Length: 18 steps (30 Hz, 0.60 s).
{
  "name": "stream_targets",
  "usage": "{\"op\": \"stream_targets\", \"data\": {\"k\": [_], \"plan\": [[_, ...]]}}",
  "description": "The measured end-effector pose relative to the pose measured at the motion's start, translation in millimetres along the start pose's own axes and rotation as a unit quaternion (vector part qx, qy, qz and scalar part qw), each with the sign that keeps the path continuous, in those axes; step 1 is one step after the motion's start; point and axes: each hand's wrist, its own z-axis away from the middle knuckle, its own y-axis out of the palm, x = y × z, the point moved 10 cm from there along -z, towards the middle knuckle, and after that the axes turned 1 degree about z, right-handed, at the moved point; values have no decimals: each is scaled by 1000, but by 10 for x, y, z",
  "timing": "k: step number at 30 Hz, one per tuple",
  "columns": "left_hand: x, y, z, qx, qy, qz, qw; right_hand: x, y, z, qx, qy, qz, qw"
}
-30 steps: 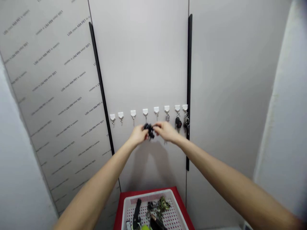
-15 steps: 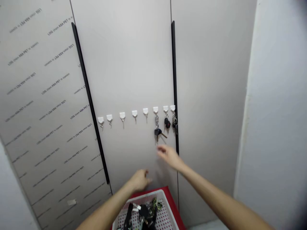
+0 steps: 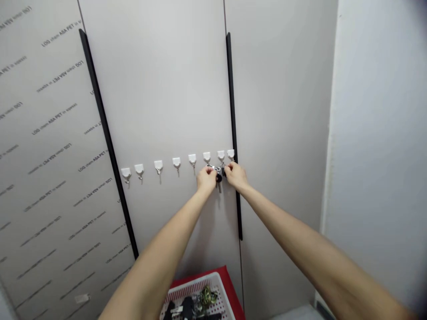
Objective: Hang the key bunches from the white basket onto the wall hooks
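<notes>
My left hand (image 3: 207, 178) is raised to the row of hooks, its fingers pinched on a silver key ring clasp (image 3: 213, 167) just under a white hook (image 3: 207, 156). A black-headed key (image 3: 219, 178) dangles beside those fingertips, blade down. Close by on the right, my right hand (image 3: 236, 175) is closed, with its fingertips against dark keys (image 3: 224, 172) below the neighbouring hook (image 3: 220, 155). Its fingers cover most of these keys, and the set under the rightmost hook (image 3: 231, 154) is hidden.
More white adhesive hooks (image 3: 158, 165) run leftward along the pale panel, with nothing hanging on them. Long black handles (image 3: 106, 133) flank the panel. Below, a white perforated basket (image 3: 220, 278) holding several keys stands on a red surface (image 3: 230, 284).
Both hands have risen from below to the hanging keys and closed there. The clasp set that hung straight down is now tilted sideways under its hook. The view has shifted slightly.
</notes>
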Motion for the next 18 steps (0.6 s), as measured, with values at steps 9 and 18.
{"op": "stream_targets", "data": {"k": [9, 18], "plan": [[-651, -375, -189, -27, 32, 141, 989, 122, -356, -394, -49, 20, -117, 992], [-240, -512, 291, 62, -4, 82, 995, -149, -144, -61, 20, 52, -113, 992]]}}
